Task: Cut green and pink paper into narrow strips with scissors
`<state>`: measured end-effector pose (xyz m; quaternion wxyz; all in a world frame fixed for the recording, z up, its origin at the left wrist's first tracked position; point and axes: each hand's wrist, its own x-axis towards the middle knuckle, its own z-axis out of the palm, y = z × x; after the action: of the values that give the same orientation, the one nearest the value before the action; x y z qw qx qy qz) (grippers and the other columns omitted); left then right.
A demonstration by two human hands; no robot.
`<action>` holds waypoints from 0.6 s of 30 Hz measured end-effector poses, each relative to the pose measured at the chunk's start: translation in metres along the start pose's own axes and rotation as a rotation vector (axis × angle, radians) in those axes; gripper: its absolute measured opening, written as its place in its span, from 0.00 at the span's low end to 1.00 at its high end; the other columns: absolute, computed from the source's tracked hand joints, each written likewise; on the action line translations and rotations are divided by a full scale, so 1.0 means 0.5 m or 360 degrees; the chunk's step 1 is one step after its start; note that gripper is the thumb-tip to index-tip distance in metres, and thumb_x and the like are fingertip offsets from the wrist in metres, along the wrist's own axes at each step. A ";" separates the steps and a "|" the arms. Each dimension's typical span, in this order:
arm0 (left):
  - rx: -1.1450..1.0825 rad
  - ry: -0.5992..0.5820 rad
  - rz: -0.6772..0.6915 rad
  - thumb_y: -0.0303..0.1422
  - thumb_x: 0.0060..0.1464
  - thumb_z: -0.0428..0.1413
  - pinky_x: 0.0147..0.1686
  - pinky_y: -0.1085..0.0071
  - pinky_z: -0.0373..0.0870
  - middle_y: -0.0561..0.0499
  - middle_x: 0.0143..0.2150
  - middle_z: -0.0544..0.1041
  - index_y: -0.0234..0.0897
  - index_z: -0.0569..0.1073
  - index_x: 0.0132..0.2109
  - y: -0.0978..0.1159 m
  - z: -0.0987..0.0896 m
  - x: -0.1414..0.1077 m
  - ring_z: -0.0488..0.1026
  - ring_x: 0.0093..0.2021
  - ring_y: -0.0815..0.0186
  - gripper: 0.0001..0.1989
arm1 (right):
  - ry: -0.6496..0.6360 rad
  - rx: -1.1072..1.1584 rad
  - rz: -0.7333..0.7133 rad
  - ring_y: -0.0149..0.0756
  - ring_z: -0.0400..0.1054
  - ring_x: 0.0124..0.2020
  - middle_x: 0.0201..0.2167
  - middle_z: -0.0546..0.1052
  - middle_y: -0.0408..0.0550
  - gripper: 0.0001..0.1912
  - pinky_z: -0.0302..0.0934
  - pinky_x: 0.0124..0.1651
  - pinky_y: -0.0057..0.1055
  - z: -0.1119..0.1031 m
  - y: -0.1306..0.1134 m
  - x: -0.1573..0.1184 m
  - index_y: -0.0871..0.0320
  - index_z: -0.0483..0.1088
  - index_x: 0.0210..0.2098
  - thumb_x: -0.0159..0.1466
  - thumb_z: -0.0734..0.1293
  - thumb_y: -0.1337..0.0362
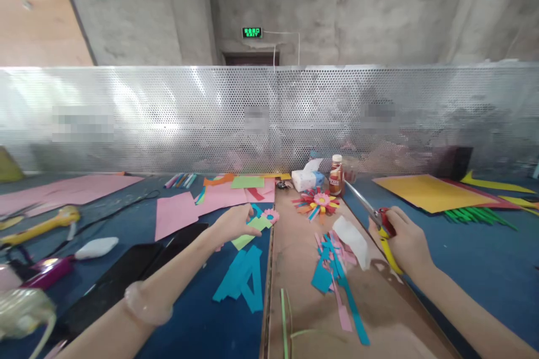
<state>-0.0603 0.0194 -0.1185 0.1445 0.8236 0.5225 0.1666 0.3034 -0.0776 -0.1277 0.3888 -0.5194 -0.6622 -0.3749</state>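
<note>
My left hand [236, 224], its thumb and fingers apart, hovers at or just above some light green paper pieces [243, 241]. Whether it touches them I cannot tell. A small pink paper flower [270, 215] lies just beyond its fingertips, and blue paper strips [242, 277] are on the near side. My right hand [407, 240] is closed around scissors [386, 241] with red and yellow handles. Their blades point forward and left, toward a brown bottle with a white cap [336, 176]. Between my hands, a multicoloured paper flower [321, 199] rests on a brown board [298, 269].
Blue and pink scraps [332, 263] and a white tissue [352, 241] lie on the board, with a tissue pack [306, 179] behind. Pink sheets [176, 216], a black phone-like slab [113, 280] and a yellow-handled tool [42, 227] are left. Orange paper [429, 190] is right; a perforated metal screen [202, 118] stands behind.
</note>
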 end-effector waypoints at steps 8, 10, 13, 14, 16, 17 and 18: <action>-0.0201 0.0045 0.0004 0.39 0.28 0.62 0.32 0.69 0.59 0.49 0.33 0.72 0.35 0.71 0.34 0.001 0.032 0.025 0.68 0.35 0.58 0.21 | -0.0029 0.0026 0.0124 0.26 0.55 0.22 0.22 0.58 0.42 0.10 0.50 0.26 0.23 -0.001 -0.006 0.003 0.58 0.52 0.22 0.59 0.57 0.64; -0.0309 0.0042 -0.0009 0.36 0.30 0.62 0.30 0.70 0.59 0.51 0.30 0.71 0.36 0.72 0.33 -0.004 0.021 0.028 0.68 0.32 0.61 0.18 | -0.0003 0.0051 0.0203 0.26 0.54 0.21 0.20 0.57 0.41 0.14 0.49 0.26 0.24 -0.009 -0.015 0.010 0.58 0.51 0.21 0.60 0.57 0.61; -0.0514 0.0001 -0.0043 0.38 0.35 0.59 0.26 0.72 0.60 0.52 0.27 0.72 0.36 0.73 0.33 -0.017 -0.021 0.033 0.68 0.27 0.65 0.15 | -0.0075 0.0172 0.0482 0.27 0.54 0.19 0.18 0.57 0.41 0.18 0.49 0.25 0.25 -0.019 -0.031 0.020 0.58 0.51 0.20 0.59 0.57 0.55; -0.0587 -0.0013 -0.0054 0.39 0.36 0.59 0.25 0.73 0.60 0.52 0.27 0.73 0.37 0.74 0.33 -0.023 -0.039 0.038 0.68 0.27 0.66 0.15 | -0.0116 0.0224 0.0598 0.27 0.54 0.19 0.19 0.58 0.41 0.18 0.50 0.25 0.26 -0.019 -0.035 0.020 0.58 0.52 0.20 0.58 0.58 0.53; -0.0700 0.0007 -0.0113 0.42 0.37 0.59 0.22 0.74 0.59 0.51 0.27 0.73 0.36 0.74 0.34 -0.038 -0.073 0.055 0.68 0.25 0.67 0.16 | -0.0175 0.0343 0.0797 0.28 0.57 0.21 0.20 0.60 0.42 0.17 0.52 0.27 0.27 -0.012 -0.037 0.014 0.58 0.55 0.24 0.56 0.59 0.51; -0.0742 0.0053 -0.0155 0.42 0.39 0.58 0.22 0.74 0.60 0.50 0.27 0.73 0.35 0.74 0.35 -0.046 -0.086 0.067 0.68 0.25 0.67 0.17 | -0.0169 0.0403 0.0877 0.29 0.58 0.22 0.21 0.62 0.42 0.17 0.53 0.28 0.28 -0.004 -0.034 0.009 0.58 0.56 0.26 0.55 0.59 0.50; -0.0772 0.0116 -0.0200 0.42 0.41 0.57 0.23 0.73 0.61 0.49 0.27 0.73 0.34 0.73 0.36 -0.055 -0.096 0.083 0.68 0.25 0.67 0.17 | -0.0140 0.0460 0.0943 0.30 0.58 0.23 0.23 0.62 0.42 0.17 0.54 0.29 0.29 0.006 -0.028 0.003 0.58 0.57 0.28 0.55 0.59 0.49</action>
<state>-0.0864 0.0714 -0.0816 0.3292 0.7242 0.5222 0.3074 0.2889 -0.0768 -0.1292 0.5216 -0.6445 -0.5449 -0.1249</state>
